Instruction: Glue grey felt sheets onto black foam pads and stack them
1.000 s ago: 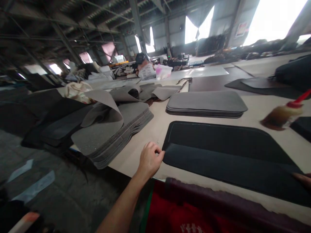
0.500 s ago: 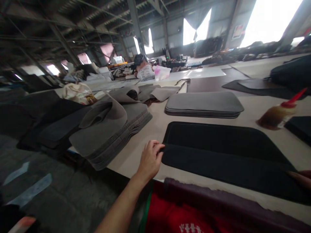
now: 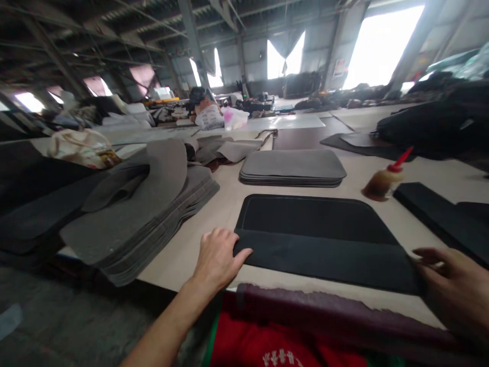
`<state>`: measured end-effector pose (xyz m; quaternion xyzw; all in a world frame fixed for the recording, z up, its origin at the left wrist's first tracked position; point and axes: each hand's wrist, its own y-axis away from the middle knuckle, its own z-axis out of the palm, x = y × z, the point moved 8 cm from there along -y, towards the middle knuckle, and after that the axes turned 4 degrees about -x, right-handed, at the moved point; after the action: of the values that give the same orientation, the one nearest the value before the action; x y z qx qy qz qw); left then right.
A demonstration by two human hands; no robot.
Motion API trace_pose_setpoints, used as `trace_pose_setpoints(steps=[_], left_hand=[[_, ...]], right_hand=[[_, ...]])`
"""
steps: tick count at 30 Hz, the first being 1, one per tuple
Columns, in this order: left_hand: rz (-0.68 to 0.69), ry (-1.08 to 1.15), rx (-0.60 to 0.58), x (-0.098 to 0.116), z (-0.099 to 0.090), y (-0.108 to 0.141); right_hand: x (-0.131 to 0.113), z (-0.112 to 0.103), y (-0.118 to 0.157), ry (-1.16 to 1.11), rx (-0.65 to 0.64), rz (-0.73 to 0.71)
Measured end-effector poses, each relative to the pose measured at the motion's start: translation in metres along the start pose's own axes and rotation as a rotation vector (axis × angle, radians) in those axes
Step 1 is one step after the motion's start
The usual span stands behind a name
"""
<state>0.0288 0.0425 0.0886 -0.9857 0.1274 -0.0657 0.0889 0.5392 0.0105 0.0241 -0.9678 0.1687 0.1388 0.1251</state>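
A black flat panel [image 3: 305,216] with rounded far corners and a line along its rim lies in front of me. A smooth black strip [image 3: 321,259] covers its near part; whether it is a fold or a separate piece I cannot tell. My left hand [image 3: 218,257] grips the left edge, thumb on top of the strip and fingers curled at the side. At the right edge my right hand [image 3: 449,272] has its fingers bent around the strip's end, slightly blurred. Beyond the panel lies a neat stack of grey rounded pieces [image 3: 292,165].
A brown glue bottle with a red nozzle [image 3: 384,181] stands right of the stack, beside black folded pieces [image 3: 439,219]. Layered grey sheets [image 3: 153,239] fill the left side. A cloth bag [image 3: 78,148] sits behind them. A person [image 3: 204,104] is farther back.
The view has swung right, bringing my right hand fully into sight at the panel's right end. My left thumb has come down onto the strip, with the fingers curled at the edge.
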Motion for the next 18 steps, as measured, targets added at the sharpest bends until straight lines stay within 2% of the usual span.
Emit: trace_pose_setpoints(steps=[2,3,5,7,8,10,12,14,18], left_hand=[[0.011,0.01,0.061,0.005,-0.007,-0.001],[0.04,0.037,0.085,0.011,-0.009,-0.002],[0.162,0.134,0.07,0.033,-0.008,-0.007],[0.325,0.235,-0.002,0.064,-0.001,-0.012],[0.392,0.268,-0.032,0.079,0.003,-0.014],[0.462,0.296,-0.057,0.102,0.009,-0.019],[0.484,0.302,-0.078,0.115,0.015,-0.023],[0.478,0.311,-0.116,0.116,0.024,-0.027],[0.429,0.366,-0.16,0.091,0.035,-0.029]], right_hand=[[-0.032,-0.014,0.014,-0.082,-0.005,-0.008],[-0.055,-0.02,0.023,-0.134,0.001,-0.061],[-0.114,-0.025,0.043,-0.24,-0.006,-0.304],[-0.172,-0.022,0.063,-0.304,-0.054,-0.528],[-0.197,-0.015,0.072,-0.313,-0.109,-0.625],[-0.233,-0.006,0.082,-0.321,-0.153,-0.743],[-0.251,0.002,0.084,-0.303,-0.168,-0.778],[-0.252,0.009,0.083,-0.264,-0.18,-0.76],[-0.219,0.01,0.078,-0.19,-0.193,-0.649]])
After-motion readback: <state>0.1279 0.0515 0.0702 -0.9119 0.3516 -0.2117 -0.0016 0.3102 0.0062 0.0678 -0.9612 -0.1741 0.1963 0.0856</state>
